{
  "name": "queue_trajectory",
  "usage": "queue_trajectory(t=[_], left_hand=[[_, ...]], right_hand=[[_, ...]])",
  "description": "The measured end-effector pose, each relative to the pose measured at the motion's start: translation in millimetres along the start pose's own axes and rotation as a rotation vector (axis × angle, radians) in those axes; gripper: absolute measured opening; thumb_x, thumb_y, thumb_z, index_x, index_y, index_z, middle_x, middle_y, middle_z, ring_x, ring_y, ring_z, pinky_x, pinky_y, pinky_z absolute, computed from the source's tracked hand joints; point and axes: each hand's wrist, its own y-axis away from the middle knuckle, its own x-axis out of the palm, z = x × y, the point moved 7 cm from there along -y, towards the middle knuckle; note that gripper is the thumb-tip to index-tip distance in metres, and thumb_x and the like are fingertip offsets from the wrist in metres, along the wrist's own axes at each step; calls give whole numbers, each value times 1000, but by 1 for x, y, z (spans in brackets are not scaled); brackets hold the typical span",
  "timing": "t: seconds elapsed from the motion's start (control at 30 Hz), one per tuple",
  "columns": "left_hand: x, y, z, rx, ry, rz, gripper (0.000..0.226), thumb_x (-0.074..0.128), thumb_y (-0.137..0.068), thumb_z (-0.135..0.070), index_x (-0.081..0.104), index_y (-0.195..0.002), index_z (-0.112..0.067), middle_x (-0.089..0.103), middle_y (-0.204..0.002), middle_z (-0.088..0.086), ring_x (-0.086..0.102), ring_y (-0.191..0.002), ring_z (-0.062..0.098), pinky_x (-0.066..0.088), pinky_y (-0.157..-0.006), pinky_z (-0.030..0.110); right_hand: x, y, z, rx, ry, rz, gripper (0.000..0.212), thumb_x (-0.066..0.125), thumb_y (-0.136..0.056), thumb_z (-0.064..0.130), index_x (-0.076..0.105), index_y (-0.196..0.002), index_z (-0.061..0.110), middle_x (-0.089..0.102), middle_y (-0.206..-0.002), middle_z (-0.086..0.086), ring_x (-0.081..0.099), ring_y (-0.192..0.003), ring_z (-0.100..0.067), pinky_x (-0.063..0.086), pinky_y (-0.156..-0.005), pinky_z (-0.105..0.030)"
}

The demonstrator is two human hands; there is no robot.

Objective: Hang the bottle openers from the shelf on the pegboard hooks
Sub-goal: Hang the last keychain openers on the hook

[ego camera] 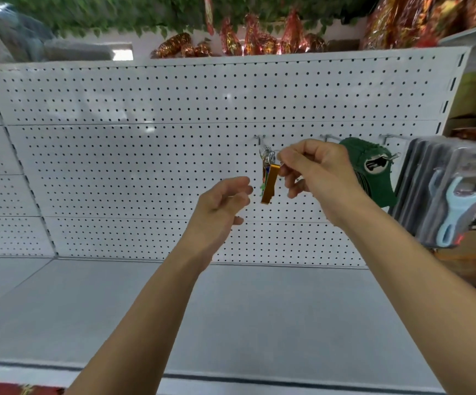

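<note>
- Right hand (314,172) up at the pegboard (145,155), thumb and fingers pinched at the top of a gold bottle opener (269,185), right by its key ring.
- Gold opener hanging straight down, just under the leftmost hook (260,139), with a bunch of metal rings (267,155) gathered at that hook.
- Slivers of other coloured openers (264,178), blue and green, tucked behind the gold one; too blurred to count.
- Cannot tell whether the gold opener's ring sits on the hook or only in the pinch.
- Left hand (222,203) below and just left of the opener, fingers loosely curled, gripping nothing, close to the gold bar but not touching it.
- Hands near each other, a small gap between them, opener hanging in that gap.
- To the right, a second hook loaded with dark green round openers (373,169), partly hidden by the right wrist.
- Further right, a third hook carrying clear-packaged light blue openers (456,201), stacked in a row.
- Grey shelf (259,309) below the pegboard, both forearms stretched over it.
- Up top, red and gold foil packages (259,38) and green leaf garland (145,12) over the board's upper edge.
</note>
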Motion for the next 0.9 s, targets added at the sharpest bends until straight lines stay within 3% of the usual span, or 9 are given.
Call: queue_trajectory(t=[0.13,0.23,0.37,0.5,0.67,0.73,0.83,0.9], left_hand=[[-8,-37,-17,62,-63,-12,29,45,-101,-19,59,-126,-20,65,-120,-6,60,-112,10,52,-87,33],[-5,-62,-25,113,-116,10,36,32,-105,-35,60,-125,-24,62,-124,-11,55,-117,6,48,-94,33],[11,-83,-21,93,-147,158,62,7,-96,-62,51,-135,-41,39,-148,-19,36,-135,13,22,-107,34],[27,-91,-14,107,-170,313,75,-1,-86,-63,41,-143,-38,33,-135,-34,19,-132,-8,7,-104,28],[30,-107,-1,143,-199,360,82,1,-82,-76,42,-143,-39,33,-121,-52,23,-120,-30,6,-107,27],[29,-111,0,156,-193,362,83,3,-81,-80,42,-142,-41,35,-130,-47,20,-120,-33,7,-109,29],[27,-113,0,232,-175,354,91,4,-70,-91,40,-141,-47,26,-154,-27,10,-140,-15,4,-109,32],[27,-110,-1,306,-155,363,89,4,-73,-88,43,-140,-46,25,-156,-22,9,-143,-10,2,-112,35]], right_hand=[[2,-14,-7,29,18,-8,17,59,-92,5,65,-77,7,61,-59,-4,52,-47,-15,49,-43,-27],[3,-20,-14,46,48,-17,16,58,-92,4,64,-78,4,61,-60,-6,51,-48,-17,49,-43,-28],[4,-24,-25,64,79,-20,17,57,-91,2,64,-76,4,61,-57,-4,51,-47,-18,47,-42,-27],[5,-27,-31,59,93,-32,19,57,-91,1,63,-74,5,60,-58,-5,51,-46,-16,48,-42,-27],[5,-32,-34,47,114,-60,18,57,-92,2,62,-75,5,59,-60,-7,51,-45,-15,50,-43,-28],[6,-34,-36,44,123,-71,16,58,-92,3,63,-77,3,59,-59,-5,51,-45,-15,50,-43,-28],[6,-37,-37,35,136,-76,14,58,-93,4,63,-80,0,59,-58,-3,51,-45,-14,49,-43,-27],[7,-37,-36,25,137,-75,14,57,-93,3,64,-82,-2,59,-58,-3,51,-46,-14,48,-43,-27]])
